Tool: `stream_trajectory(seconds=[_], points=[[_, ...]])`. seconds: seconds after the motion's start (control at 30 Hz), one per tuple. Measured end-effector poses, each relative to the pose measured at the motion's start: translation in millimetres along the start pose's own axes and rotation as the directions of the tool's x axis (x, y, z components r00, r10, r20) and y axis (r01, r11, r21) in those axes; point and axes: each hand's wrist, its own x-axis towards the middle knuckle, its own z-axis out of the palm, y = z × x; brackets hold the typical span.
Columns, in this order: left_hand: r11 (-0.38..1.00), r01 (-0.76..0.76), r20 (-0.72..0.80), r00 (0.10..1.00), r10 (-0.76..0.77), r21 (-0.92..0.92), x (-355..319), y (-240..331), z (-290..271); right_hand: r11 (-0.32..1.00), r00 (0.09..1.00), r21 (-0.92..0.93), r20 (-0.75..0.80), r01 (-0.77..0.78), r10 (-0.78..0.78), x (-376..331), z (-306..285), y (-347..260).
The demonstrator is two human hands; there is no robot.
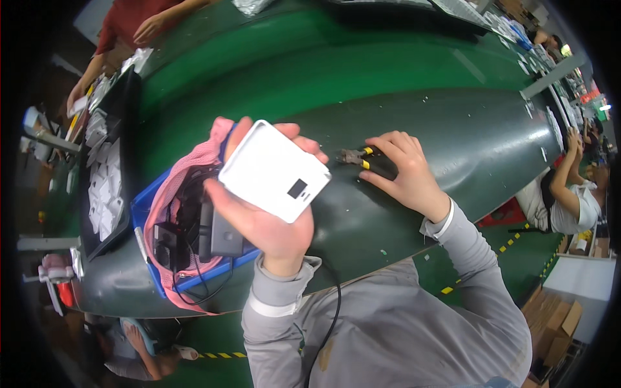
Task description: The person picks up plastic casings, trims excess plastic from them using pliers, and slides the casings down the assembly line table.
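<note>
Two hands busy. Left hand [272, 216] holds a white case [275, 170] up flat, fingers wrapped on its edges, thumb along the near-left side, fingertips over the far edge. Right hand [404, 171] lies on the dark belt [466, 136], fingers curled down onto cutters [362, 158] with yellow-black grips; metal tip pokes out just past the fingertips toward the case. Blue bin [145, 207] with black parts sits beneath the left palm.
</note>
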Motion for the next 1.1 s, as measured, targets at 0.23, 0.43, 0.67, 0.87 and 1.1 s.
stream_trajectory(seconds=[0.23,0.43,0.67,0.87,1.1], points=[[0.996,0.089,-0.094,0.992,-0.088,0.012,0,2,3,0.980,0.977,-0.023,0.092,0.198,-0.195,0,10,14],[0.775,-0.019,-0.206,0.960,0.191,0.631,7,137,-30,0.981,0.978,0.017,0.073,0.193,-0.193,-3,14,20],[0.160,0.161,-0.223,0.808,0.546,0.974,104,357,-241,0.988,0.986,0.036,0.075,0.149,-0.151,-1,10,20],[-0.677,0.674,-0.152,0.733,0.663,0.297,103,400,-342,0.984,0.982,0.059,0.076,0.170,-0.175,-1,13,28],[-0.884,0.330,0.212,0.887,0.411,0.332,131,364,-225,0.980,0.977,0.034,0.068,0.198,-0.200,-5,10,22]])
